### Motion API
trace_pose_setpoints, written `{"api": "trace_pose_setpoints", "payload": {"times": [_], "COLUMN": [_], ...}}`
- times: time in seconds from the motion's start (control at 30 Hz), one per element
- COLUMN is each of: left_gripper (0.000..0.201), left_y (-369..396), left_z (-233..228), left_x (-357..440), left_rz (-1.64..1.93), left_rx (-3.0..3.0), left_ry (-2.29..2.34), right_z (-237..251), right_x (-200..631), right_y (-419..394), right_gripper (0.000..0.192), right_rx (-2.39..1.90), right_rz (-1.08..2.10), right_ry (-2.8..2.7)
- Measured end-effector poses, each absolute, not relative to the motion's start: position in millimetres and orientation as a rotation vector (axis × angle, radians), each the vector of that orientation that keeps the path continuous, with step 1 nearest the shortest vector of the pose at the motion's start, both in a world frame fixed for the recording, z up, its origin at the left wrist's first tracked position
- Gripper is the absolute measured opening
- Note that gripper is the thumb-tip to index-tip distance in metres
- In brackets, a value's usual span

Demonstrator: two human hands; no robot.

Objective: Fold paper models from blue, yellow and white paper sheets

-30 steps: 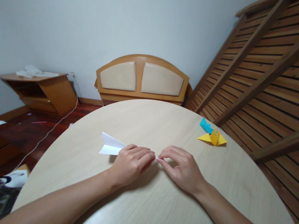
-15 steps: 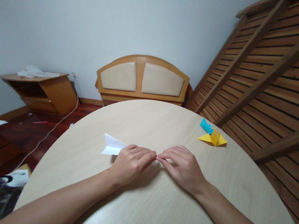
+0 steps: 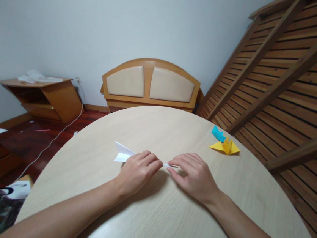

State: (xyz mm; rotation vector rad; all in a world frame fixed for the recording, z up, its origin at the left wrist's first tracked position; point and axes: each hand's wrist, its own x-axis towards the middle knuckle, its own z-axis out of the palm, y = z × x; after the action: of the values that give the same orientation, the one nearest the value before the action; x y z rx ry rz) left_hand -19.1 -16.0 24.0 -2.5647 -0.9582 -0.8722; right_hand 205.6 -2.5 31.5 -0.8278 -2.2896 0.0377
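Note:
A white folded paper airplane (image 3: 123,157) points to the right over the round table, its wide tail showing on the left. My left hand (image 3: 140,170) is closed around its middle, hiding much of the body. The narrow nose pokes out past my left fingertips. My right hand (image 3: 194,176) is at that nose, thumb and fingers a little apart with the thin tip between them. Whether the right fingers touch the paper I cannot tell.
On the table's (image 3: 157,126) right side lie a blue folded paper piece (image 3: 218,133) and a yellow origami figure (image 3: 226,146). A headboard (image 3: 151,82) stands behind the table, a slatted wooden frame (image 3: 288,84) leans at right, and a low cabinet (image 3: 54,101) stands at left.
The right thumb and fingers have parted from their pinch on the nose, and the tip now shows between them. The paper airplane's tail has shifted slightly right.

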Motion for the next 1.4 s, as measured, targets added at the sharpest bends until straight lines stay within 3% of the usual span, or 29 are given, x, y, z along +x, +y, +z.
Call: {"api": "trace_pose_setpoints", "payload": {"times": [0.3,1.07,1.4], "left_gripper": [0.018,0.008,0.013], "left_y": [-22,-19,-19], "left_z": [25,27,24], "left_x": [-16,-17,-11], "left_rz": [-0.702,-0.514,-0.374], "left_rx": [-2.568,-2.614,-2.611], "left_ry": [-1.008,-1.140,-1.164], "right_z": [32,35,30], "right_x": [205,200,190], "right_y": [-3,-8,-12], "right_gripper": [0.014,0.010,0.005], "right_rx": [-0.806,-0.857,-0.901], "right_rz": [-0.091,-0.409,-0.364], "right_ry": [-2.385,-2.407,-2.460]}}
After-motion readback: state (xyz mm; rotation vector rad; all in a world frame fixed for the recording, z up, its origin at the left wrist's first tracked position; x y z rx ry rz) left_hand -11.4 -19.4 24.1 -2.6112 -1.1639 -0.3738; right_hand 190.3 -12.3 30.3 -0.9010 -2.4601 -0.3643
